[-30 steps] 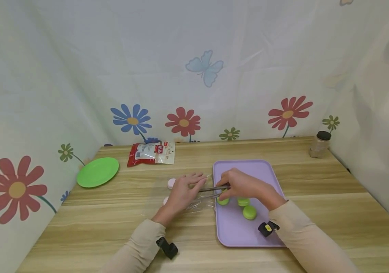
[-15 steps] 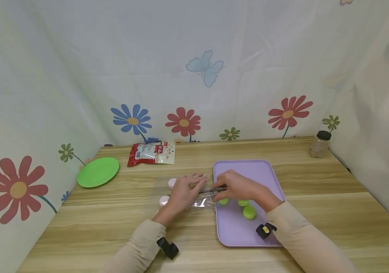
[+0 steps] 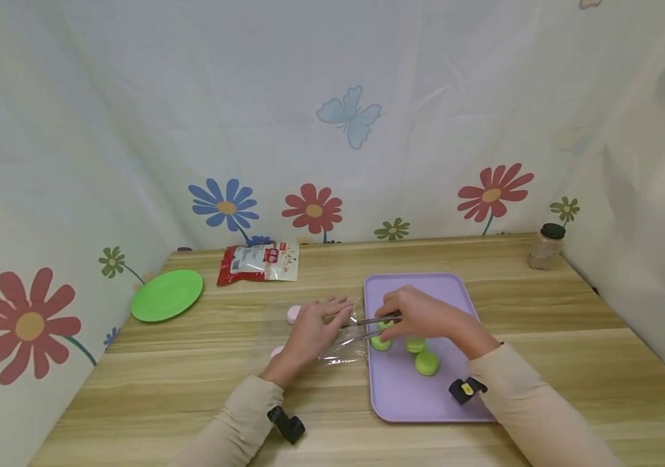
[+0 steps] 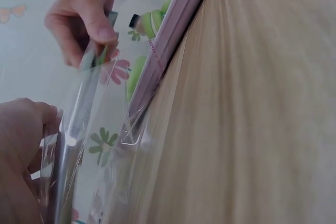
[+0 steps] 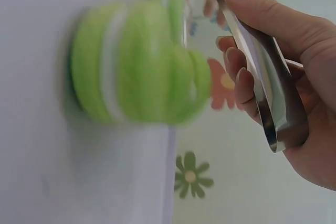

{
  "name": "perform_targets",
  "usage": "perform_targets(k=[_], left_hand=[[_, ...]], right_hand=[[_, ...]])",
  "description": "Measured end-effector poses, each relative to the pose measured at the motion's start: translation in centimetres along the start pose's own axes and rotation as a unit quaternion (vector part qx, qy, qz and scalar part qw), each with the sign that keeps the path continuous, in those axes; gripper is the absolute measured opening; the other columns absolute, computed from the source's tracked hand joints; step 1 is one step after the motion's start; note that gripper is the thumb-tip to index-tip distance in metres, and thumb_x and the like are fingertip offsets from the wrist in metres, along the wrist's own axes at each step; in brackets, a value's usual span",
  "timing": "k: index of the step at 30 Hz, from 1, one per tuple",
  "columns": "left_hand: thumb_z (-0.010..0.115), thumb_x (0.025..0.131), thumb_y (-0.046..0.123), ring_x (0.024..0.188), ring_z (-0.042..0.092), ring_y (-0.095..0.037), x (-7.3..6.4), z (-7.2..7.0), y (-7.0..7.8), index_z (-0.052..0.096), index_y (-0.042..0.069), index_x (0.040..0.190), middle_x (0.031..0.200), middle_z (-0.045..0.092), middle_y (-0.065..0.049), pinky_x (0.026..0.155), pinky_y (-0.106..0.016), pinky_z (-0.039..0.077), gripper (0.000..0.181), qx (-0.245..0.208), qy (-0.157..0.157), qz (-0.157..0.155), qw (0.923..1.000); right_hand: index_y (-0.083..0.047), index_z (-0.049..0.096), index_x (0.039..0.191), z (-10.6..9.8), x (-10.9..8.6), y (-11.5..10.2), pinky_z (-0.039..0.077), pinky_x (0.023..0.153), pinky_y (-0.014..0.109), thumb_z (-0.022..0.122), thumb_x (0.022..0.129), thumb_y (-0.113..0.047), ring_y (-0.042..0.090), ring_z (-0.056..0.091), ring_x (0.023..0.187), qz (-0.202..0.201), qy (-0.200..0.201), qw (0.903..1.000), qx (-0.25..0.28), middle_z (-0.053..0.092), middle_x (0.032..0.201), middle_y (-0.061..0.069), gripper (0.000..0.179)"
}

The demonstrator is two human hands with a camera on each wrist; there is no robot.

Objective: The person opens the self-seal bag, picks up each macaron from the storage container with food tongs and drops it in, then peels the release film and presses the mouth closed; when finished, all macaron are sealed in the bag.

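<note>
In the head view my left hand (image 3: 312, 327) holds a clear plastic bag (image 3: 340, 353) by its mouth; the left wrist view shows its fingers at the bag's edge. Two pale pink macarons (image 3: 293, 314) show through the plastic beside this hand. My right hand (image 3: 422, 318) grips metal tongs (image 5: 262, 66) near their bent end, thumb on one side and fingers on the other. The tongs' arms reach left into the bag, and their tips are hidden behind my left hand. Several green macarons (image 3: 427, 363) sit on the purple tray (image 3: 399, 399) below my right hand.
At the back left lie a red and white food packet (image 3: 262, 262) and a green plate (image 3: 167, 296). A jar with a black lid (image 3: 546, 246) stands at the back right corner. The tray's raised left edge borders the bag's mouth.
My right hand moved left with the tongs, deeper into the bag, then back right over the tray. My left hand has stayed in place on the bag.
</note>
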State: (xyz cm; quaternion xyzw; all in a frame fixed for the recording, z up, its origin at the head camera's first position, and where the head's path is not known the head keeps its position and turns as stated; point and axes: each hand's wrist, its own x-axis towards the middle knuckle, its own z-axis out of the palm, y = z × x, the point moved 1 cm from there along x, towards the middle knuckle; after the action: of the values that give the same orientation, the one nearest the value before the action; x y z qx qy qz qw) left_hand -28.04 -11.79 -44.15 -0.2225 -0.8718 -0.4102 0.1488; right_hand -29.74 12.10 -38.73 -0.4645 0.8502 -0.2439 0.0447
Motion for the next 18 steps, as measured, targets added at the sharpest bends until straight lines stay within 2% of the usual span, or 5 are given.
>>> perform_targets(k=[5, 12, 18], left_hand=[[0.067, 0.098, 0.024, 0.125, 0.057, -0.037, -0.1, 0.0, -0.1, 0.074, 0.013, 0.118, 0.126, 0.066, -0.014, 0.114, -0.058, 0.03, 0.024, -0.009, 0.002, -0.002, 1.0], [0.068, 0.097, 0.023, 0.125, 0.058, -0.037, -0.1, -0.1, -0.4, 0.073, 0.007, 0.118, 0.126, 0.066, -0.013, 0.112, -0.056, 0.036, 0.027, -0.02, 0.001, -0.004, 0.9998], [0.07, 0.096, 0.022, 0.124, 0.059, -0.033, 0.0, -0.1, -0.3, 0.073, 0.008, 0.119, 0.125, 0.067, -0.01, 0.111, -0.052, 0.038, 0.028, -0.022, -0.001, -0.017, 0.9996]], right_hand=[[-0.004, 0.077, 0.103, -2.2, -2.8, 1.6, 0.046, 0.056, 0.022, 0.086, 0.08, -0.02, 0.005, 0.05, 0.067, 0.036, 0.022, 0.9991, -0.005, 0.057, 0.077, -0.01, 0.03], [-0.001, 0.076, 0.106, -4.4, -6.9, 3.8, 0.047, 0.061, 0.024, 0.085, 0.081, -0.021, 0.01, 0.051, 0.073, 0.092, 0.009, 0.9956, 0.014, 0.06, 0.082, -0.003, 0.033], [-0.002, 0.077, 0.102, -6.3, -9.9, 5.3, 0.05, 0.058, 0.023, 0.086, 0.08, -0.019, 0.009, 0.053, 0.07, 0.12, 0.018, 0.9922, 0.025, 0.06, 0.08, -0.006, 0.029]])
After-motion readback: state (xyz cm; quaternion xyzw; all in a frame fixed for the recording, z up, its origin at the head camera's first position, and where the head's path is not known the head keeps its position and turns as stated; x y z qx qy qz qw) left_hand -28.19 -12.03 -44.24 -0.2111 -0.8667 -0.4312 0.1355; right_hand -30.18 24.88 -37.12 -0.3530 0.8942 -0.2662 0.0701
